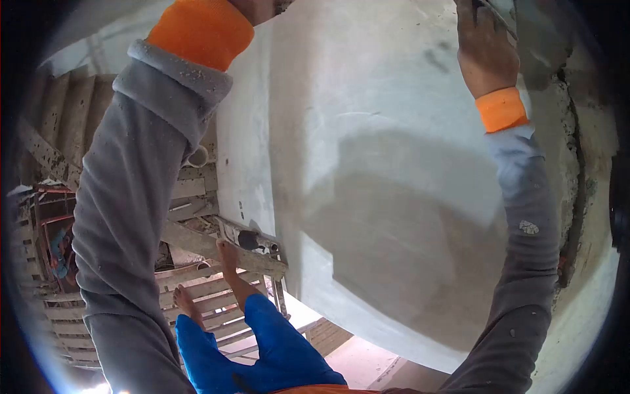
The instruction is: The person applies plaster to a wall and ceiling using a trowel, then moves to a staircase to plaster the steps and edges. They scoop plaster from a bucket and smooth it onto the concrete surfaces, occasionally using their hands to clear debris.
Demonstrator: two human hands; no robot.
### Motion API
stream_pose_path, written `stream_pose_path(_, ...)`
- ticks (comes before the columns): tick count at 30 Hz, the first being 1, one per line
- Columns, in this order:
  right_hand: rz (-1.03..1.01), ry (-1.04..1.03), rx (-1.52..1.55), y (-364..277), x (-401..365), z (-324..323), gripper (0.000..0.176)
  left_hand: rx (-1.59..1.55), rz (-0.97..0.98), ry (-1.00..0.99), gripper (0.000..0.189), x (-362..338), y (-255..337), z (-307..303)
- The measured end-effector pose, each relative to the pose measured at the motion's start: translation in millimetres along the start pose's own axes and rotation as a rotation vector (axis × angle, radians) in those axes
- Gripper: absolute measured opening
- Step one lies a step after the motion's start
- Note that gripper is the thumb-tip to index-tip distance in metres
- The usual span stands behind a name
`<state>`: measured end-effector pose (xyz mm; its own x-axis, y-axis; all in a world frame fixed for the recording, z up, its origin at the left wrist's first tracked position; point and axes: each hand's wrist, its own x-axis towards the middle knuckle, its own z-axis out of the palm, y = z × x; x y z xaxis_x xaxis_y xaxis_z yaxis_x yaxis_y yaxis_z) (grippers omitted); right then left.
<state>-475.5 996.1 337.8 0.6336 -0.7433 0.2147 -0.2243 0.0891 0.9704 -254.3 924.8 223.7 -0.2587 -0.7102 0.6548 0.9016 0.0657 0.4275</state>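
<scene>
A large smooth grey plastered surface [387, 85] fills the middle of the head view. My right hand [487, 56] is at the upper right against it, its fingers bent round a thin, flat-edged item cut off by the top of the view. At the top edge, only the back part of my left hand [259, 9] shows, beside the same surface; its fingers are out of view. A small dark bit sits by that hand, too little of it showing to name. Both arms wear grey sleeves with orange cuffs.
My bare feet [227, 256] stand on a slatted wooden platform [226, 302] with gaps between its boards. Near them, a dark tool [248, 240] lies on a board. A cup-like container [198, 156] sits farther left. A rough crack [572, 131] runs down the right side.
</scene>
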Motion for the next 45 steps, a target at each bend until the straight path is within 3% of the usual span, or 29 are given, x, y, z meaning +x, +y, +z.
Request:
stream_pose_path(3,0.012,-0.241,-0.120,11,-28,43,0.047,-0.021,0.008,-0.020,0.091,3,1,0)
stream_pose_path(6,-0.014,-0.249,-0.186,13,-55,64,0.033,-0.018,-0.006,-0.018,0.097,4,4,-4)
stream_pose_path(9,0.010,-0.264,-0.197,9,-55,61,0.037,0.037,-0.001,0.006,0.101,-5,6,4)
stream_pose_path(10,0.009,-0.246,-0.170,6,-47,53,0.040,0.064,-0.002,-0.030,0.102,-5,8,3)
stream_pose_path(13,0.000,-0.257,-0.139,9,-40,46,0.044,-0.306,0.017,-0.353,0.103,7,-3,-26)
stream_pose_path(15,-0.006,-0.337,-0.179,18,-57,73,0.043,-0.309,0.030,-0.356,0.103,13,-13,-35)
stream_pose_path(18,-0.011,-0.413,-0.281,17,-73,84,0.041,0.089,0.031,-0.066,0.102,-4,6,5)
stream_pose_path(21,0.030,-0.341,-0.220,18,-75,95,0.041,0.108,0.027,-0.091,0.102,-7,7,2)
stream_pose_path(24,-0.059,-0.204,-0.125,7,-53,61,0.038,0.116,0.052,-0.082,0.102,-7,4,4)
stream_pose_path(28,-0.056,-0.281,-0.216,21,-64,90,0.037,0.110,0.084,-0.076,0.102,-3,1,11)
stream_pose_path(31,-0.059,-0.342,-0.265,18,-83,97,0.037,-0.189,0.077,-0.388,0.101,11,-1,-20)
stream_pose_path(33,-0.009,-0.401,-0.247,12,-84,98,0.042,-0.182,0.074,-0.404,0.101,10,-5,-33)
stream_pose_path(36,-0.002,-0.287,-0.133,15,-65,71,0.043,0.130,0.085,-0.116,0.100,-7,3,2)
stream_pose_path(42,0.009,-0.559,-0.177,24,-90,80,0.040,0.021,0.044,-0.102,0.101,-2,3,-1)
stream_pose_path(45,0.033,-0.480,-0.050,23,-109,81,0.038,0.111,0.062,-0.091,0.103,-7,-4,0)
